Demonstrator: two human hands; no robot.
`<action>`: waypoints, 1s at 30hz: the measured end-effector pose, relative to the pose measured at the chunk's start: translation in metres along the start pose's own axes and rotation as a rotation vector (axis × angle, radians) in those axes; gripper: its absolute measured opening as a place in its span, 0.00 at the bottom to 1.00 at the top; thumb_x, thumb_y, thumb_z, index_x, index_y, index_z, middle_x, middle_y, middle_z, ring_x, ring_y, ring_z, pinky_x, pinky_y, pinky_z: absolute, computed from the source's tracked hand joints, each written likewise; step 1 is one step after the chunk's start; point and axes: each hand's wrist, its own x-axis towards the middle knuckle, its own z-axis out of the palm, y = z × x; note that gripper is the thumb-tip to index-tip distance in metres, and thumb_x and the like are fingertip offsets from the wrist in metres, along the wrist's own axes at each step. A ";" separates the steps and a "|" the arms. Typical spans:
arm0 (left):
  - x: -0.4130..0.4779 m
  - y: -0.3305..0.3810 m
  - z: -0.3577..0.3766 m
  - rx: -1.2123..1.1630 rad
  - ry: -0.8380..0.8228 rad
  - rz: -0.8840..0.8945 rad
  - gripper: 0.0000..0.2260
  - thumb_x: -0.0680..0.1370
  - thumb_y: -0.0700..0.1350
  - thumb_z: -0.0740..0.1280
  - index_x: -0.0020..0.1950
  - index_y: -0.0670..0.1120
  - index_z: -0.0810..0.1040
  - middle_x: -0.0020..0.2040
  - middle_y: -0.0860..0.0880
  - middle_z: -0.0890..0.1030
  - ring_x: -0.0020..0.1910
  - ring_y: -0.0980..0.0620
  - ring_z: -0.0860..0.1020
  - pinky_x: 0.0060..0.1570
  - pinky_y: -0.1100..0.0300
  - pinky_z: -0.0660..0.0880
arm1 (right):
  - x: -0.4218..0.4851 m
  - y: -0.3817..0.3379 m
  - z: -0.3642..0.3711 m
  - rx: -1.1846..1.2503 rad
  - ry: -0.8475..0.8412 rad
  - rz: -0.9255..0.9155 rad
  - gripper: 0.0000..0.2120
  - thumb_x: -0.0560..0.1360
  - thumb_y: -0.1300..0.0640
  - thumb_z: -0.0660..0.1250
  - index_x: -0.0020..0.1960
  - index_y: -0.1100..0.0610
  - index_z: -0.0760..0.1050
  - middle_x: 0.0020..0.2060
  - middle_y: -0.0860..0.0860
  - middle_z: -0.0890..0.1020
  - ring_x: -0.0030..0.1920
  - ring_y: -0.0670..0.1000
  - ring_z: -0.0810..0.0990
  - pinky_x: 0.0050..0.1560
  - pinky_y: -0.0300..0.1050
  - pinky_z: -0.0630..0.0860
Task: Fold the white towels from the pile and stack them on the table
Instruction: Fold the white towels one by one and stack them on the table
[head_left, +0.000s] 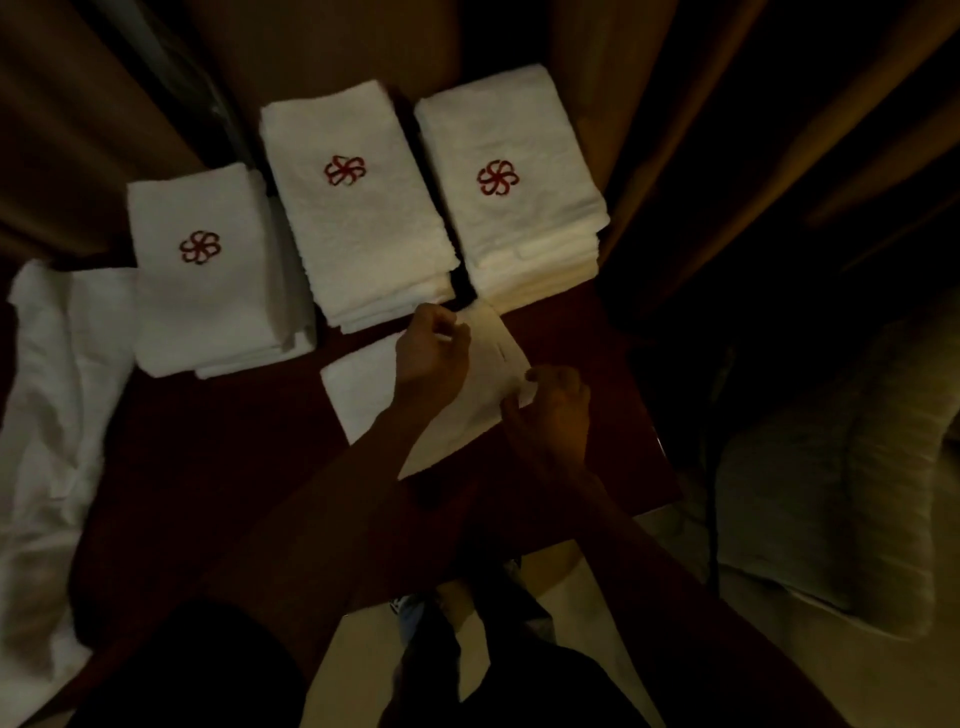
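A small white towel lies partly folded on the dark red table, in front of the stacks. My left hand pinches its far edge, and my right hand pinches its right corner, lifting a flap. Behind it stand three stacks of folded white towels with red flower logos: left stack, middle stack, right stack. A loose pile of unfolded white cloth drapes over the table's left side.
Brown curtains hang behind and to the right of the table. A padded chair or cushion stands at the right on the pale floor. My legs show below the table's near edge.
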 end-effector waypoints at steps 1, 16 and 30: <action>0.000 -0.004 -0.002 0.011 -0.005 0.012 0.04 0.80 0.43 0.67 0.52 0.50 0.73 0.46 0.50 0.81 0.44 0.53 0.82 0.47 0.48 0.81 | 0.003 -0.003 -0.001 -0.022 0.014 -0.017 0.22 0.73 0.52 0.70 0.64 0.57 0.74 0.64 0.56 0.72 0.65 0.60 0.70 0.55 0.55 0.74; -0.022 -0.077 -0.040 0.837 -0.202 0.126 0.29 0.80 0.64 0.51 0.80 0.57 0.53 0.81 0.46 0.57 0.79 0.43 0.54 0.74 0.41 0.54 | 0.025 0.006 0.013 -0.222 -0.373 -0.250 0.25 0.82 0.47 0.57 0.77 0.37 0.56 0.80 0.46 0.52 0.79 0.62 0.51 0.70 0.71 0.65; -0.037 -0.065 -0.053 0.878 -0.189 -0.113 0.35 0.75 0.71 0.57 0.78 0.58 0.56 0.75 0.46 0.66 0.72 0.39 0.65 0.67 0.38 0.62 | -0.009 -0.012 0.014 -0.133 -0.224 -0.019 0.38 0.76 0.36 0.65 0.80 0.43 0.52 0.78 0.56 0.53 0.76 0.62 0.55 0.70 0.65 0.64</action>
